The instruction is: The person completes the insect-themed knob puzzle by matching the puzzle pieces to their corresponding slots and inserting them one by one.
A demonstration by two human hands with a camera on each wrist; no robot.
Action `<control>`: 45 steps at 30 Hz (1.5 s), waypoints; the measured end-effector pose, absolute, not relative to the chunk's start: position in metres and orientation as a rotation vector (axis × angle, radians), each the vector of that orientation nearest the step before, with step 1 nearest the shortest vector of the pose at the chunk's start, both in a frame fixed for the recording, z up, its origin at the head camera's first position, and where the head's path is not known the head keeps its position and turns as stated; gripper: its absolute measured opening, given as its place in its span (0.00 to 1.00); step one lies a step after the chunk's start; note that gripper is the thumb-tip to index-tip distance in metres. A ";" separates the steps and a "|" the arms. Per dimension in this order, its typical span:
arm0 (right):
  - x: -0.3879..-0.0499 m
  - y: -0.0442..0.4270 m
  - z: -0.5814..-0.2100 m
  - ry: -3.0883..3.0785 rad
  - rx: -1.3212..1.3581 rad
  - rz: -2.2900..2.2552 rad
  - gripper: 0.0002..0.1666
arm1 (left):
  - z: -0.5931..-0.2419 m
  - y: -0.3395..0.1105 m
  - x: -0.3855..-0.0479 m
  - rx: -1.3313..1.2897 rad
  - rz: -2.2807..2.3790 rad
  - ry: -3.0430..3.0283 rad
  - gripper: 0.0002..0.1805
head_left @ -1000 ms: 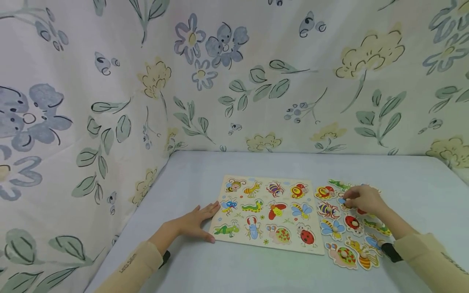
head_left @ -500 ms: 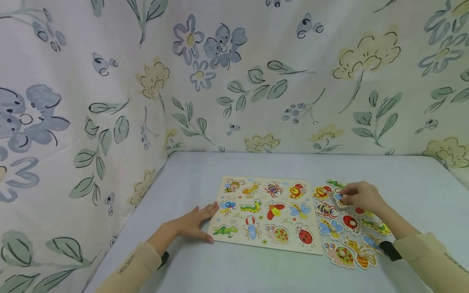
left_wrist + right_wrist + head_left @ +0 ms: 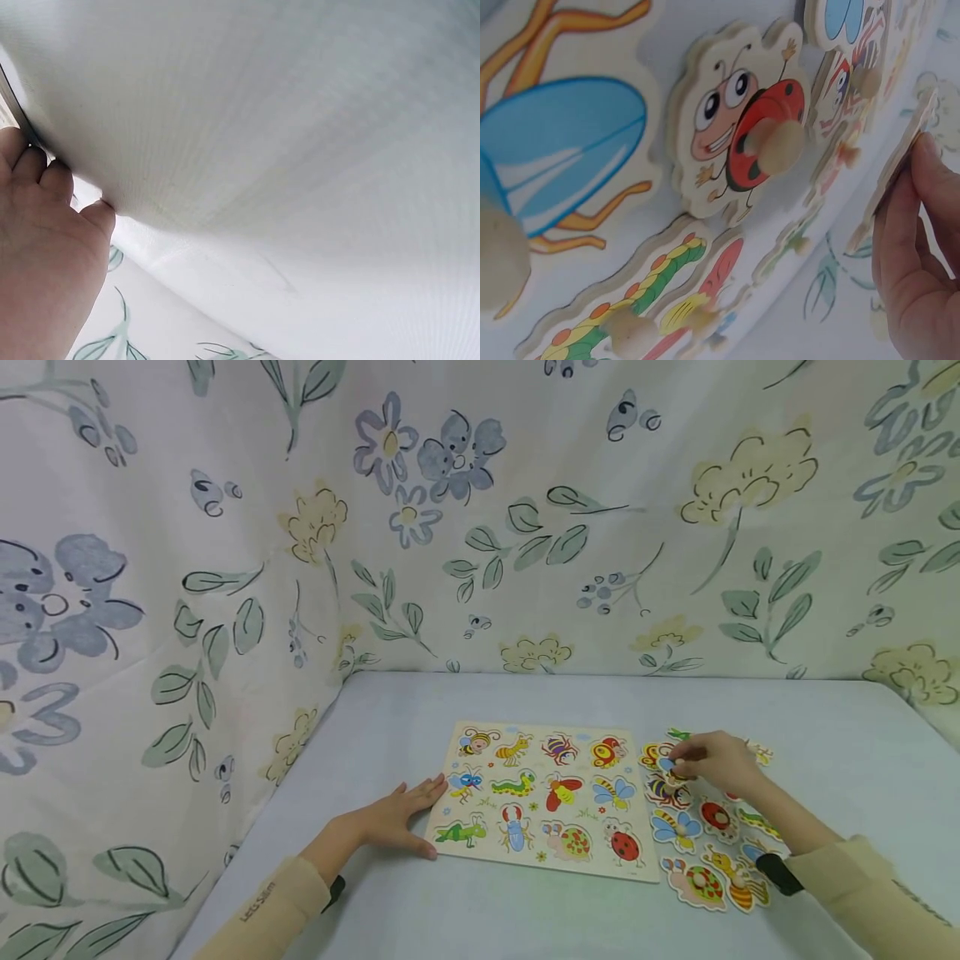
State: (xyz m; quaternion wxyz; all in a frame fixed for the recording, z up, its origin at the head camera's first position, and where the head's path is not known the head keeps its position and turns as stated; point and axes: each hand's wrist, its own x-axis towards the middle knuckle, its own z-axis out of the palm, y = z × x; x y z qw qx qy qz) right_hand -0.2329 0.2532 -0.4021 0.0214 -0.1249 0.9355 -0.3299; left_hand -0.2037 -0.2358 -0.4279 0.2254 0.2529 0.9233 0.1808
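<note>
In the head view my left hand (image 3: 393, 820) rests at the left edge of a wooden insect puzzle board (image 3: 495, 852), fingers stretched and thumb spread. The left wrist view shows this hand (image 3: 45, 247) from the palm side, with fingertips by the board's edge. My right hand (image 3: 723, 764) pinches a puzzle piece (image 3: 666, 767) with blue on it, above the pieces at the board's right. Seen almost edge-on in the right wrist view, the piece (image 3: 892, 176) is lifted off the table; its picture is hidden there. A knobbed ladybug piece (image 3: 742, 120) lies below.
Several knobbed pieces lie right of the board, among them a dragonfly-like piece (image 3: 677, 830), a snail piece (image 3: 696, 883) and a bee-like piece (image 3: 738, 881). Under them is a white table (image 3: 450, 910). A floral curtain (image 3: 540, 527) hangs behind and at the left.
My right hand has lifted the blue-marked puzzle piece from the group and carried it left, towards the board's right edge. The left hand has stayed in place.
</note>
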 end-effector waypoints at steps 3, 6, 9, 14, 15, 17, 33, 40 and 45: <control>-0.233 0.249 -0.402 2.875 -0.414 -1.067 0.07 | -0.428 -0.235 -0.203 0.685 0.496 2.550 0.59; -0.234 0.246 -0.403 2.855 -0.419 -1.086 0.07 | -0.427 -0.235 -0.202 0.676 0.500 2.553 0.59; -0.235 0.242 -0.403 2.846 -0.404 -1.088 0.06 | -0.427 -0.235 -0.202 0.675 0.501 2.554 0.59; -0.237 0.234 -0.405 2.850 -0.403 -1.094 0.06 | -0.426 -0.234 -0.202 0.683 0.496 2.553 0.59; -0.238 0.233 -0.405 2.849 -0.410 -1.095 0.06 | -0.426 -0.234 -0.202 0.684 0.494 2.553 0.59; -0.239 0.228 -0.406 2.847 -0.414 -1.100 0.06 | -0.426 -0.235 -0.202 0.685 0.492 2.552 0.59; -0.244 0.207 -0.413 2.797 -0.450 -1.150 0.04 | -0.432 -0.235 -0.205 0.677 0.478 2.551 0.59; -0.245 0.200 -0.417 2.783 -0.533 -1.169 0.04 | -0.428 -0.233 -0.204 0.657 0.484 2.541 0.59; -0.248 0.193 -0.415 2.770 -0.507 -1.131 0.04 | -0.427 -0.232 -0.203 0.656 0.475 2.542 0.59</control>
